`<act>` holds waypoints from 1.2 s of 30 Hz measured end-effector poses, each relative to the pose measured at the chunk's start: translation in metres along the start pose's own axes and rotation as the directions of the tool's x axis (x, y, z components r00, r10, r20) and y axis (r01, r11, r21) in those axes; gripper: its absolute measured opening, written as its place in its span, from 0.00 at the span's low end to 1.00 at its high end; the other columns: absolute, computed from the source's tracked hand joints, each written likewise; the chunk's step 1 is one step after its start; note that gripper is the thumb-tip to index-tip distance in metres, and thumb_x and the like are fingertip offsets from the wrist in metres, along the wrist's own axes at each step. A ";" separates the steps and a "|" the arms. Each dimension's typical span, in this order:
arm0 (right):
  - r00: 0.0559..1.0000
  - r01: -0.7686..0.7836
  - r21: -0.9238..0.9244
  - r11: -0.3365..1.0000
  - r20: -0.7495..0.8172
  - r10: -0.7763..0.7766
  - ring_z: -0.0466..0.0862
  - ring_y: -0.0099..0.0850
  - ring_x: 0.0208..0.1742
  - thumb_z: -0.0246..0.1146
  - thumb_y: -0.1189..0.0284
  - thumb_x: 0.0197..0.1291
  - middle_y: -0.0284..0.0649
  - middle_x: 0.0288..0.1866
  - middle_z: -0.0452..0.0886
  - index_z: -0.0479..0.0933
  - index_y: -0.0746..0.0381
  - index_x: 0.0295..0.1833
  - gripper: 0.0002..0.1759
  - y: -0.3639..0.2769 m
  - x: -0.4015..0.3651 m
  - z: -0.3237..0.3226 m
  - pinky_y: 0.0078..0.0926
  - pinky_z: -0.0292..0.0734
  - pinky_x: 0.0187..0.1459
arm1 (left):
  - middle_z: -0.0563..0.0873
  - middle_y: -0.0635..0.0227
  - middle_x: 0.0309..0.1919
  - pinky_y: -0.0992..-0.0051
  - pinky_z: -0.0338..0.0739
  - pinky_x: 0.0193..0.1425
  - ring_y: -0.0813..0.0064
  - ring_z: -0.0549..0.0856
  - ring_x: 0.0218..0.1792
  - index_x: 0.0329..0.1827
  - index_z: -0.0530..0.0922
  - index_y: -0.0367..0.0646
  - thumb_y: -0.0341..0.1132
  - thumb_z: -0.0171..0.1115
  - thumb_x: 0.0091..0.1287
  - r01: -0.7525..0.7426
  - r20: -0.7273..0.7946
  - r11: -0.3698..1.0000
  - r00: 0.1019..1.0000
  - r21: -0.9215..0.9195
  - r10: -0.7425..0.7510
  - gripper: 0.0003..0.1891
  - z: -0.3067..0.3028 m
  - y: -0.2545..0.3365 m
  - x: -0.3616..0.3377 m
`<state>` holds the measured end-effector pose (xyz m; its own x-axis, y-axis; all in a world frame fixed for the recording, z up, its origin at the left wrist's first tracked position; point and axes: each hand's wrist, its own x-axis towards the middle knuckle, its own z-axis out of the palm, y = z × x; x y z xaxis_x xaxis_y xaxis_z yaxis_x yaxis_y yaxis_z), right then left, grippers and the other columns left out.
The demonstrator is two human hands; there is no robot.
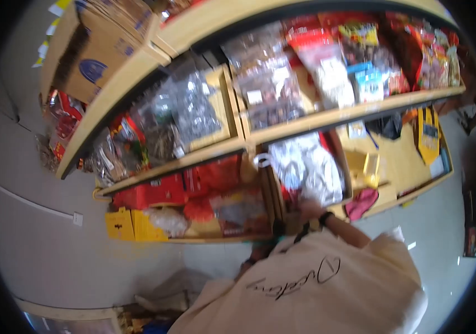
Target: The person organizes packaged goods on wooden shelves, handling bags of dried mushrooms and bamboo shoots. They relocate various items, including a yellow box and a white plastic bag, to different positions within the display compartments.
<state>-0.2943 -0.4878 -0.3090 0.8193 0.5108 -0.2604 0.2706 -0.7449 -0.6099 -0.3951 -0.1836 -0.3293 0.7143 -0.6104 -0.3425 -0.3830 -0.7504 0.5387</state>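
Note:
My right hand, with a dark band at its wrist, reaches to the lower edge of a shelf compartment, by a heap of crumpled white plastic bags. Blur and shadow hide its fingers, and whether it grips anything cannot be made out. Lower and to the left, my left hand is a dark, smeared shape beside the shelf's lower edge, close to a small green thing. Its fingers are not distinct. The cream shirt with black script fills the bottom.
Wooden shelving holds clear packs, red-topped bags and red packages. A cardboard box stands upper left. Yellow card lies lower left, a pink cloth right of my right hand. Grey floor shows.

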 end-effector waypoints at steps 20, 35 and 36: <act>0.989 -0.139 0.027 0.990 0.063 0.137 0.79 0.41 0.44 0.59 0.54 0.41 0.45 0.42 0.80 0.75 0.53 0.49 0.27 -0.013 -0.007 -0.015 0.37 0.72 0.47 | 0.79 0.55 0.46 0.62 0.70 0.53 0.53 0.77 0.47 0.51 0.76 0.54 0.41 0.52 0.59 0.050 -0.093 0.991 0.994 -0.125 -0.062 0.16 0.044 -0.038 -0.003; 0.991 -0.132 -0.027 0.991 0.035 0.133 0.79 0.43 0.42 0.60 0.52 0.43 0.48 0.39 0.80 0.76 0.60 0.44 0.27 -0.008 -0.004 -0.007 0.39 0.73 0.45 | 0.80 0.51 0.36 0.59 0.72 0.46 0.52 0.79 0.39 0.45 0.76 0.45 0.37 0.53 0.54 -0.003 -0.139 1.000 0.990 -0.016 0.000 0.16 0.072 -0.062 -0.007; 0.990 -0.132 -0.031 0.991 0.049 0.133 0.79 0.43 0.42 0.59 0.53 0.43 0.48 0.39 0.80 0.76 0.60 0.44 0.26 -0.009 -0.005 -0.007 0.39 0.73 0.45 | 0.80 0.51 0.36 0.59 0.72 0.46 0.52 0.79 0.39 0.45 0.76 0.45 0.37 0.53 0.54 0.000 -0.145 1.000 0.989 -0.012 -0.002 0.16 0.069 -0.059 -0.007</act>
<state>-0.2970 -0.4864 -0.2965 0.8225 0.4272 -0.3756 0.1757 -0.8188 -0.5465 -0.4178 -0.1528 -0.4117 0.7922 -0.5657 -0.2287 -0.3755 -0.7474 0.5482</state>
